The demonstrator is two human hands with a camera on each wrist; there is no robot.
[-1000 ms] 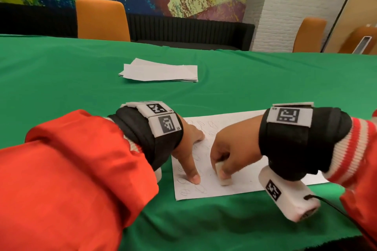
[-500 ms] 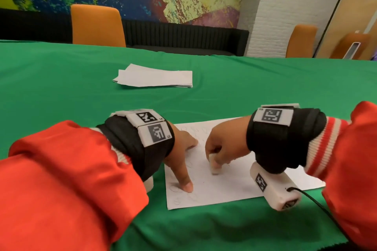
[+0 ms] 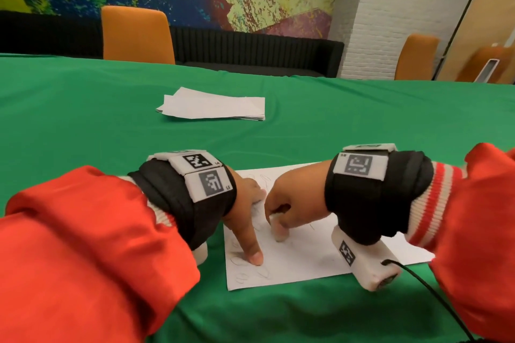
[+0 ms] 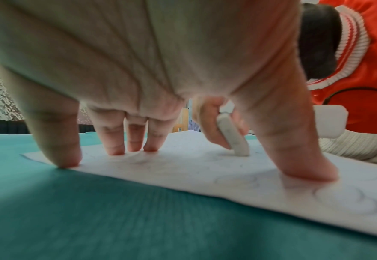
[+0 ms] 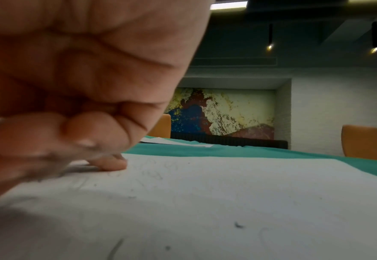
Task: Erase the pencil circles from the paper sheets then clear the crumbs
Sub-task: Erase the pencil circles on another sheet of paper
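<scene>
Head view: the left hand (image 3: 245,209) presses spread fingertips (image 4: 309,168) on the paper sheet (image 3: 306,259); just beside it the right hand (image 3: 295,198) pinches a white eraser (image 3: 278,228) against the sheet. Faint pencil circles (image 4: 347,200) and dark crumbs (image 5: 238,225) mark the sheet. Beyond the hands a paper stack (image 3: 214,107) lies on the green counter (image 3: 83,120), orange chairs (image 3: 136,33) behind.

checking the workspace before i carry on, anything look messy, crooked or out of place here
Only small things. Dark eraser crumbs lie scattered on the sheet being erased. The far paper stack is fanned, its sheets not squared up. The sheet itself lies flat under both hands, untorn as far as shows.
</scene>
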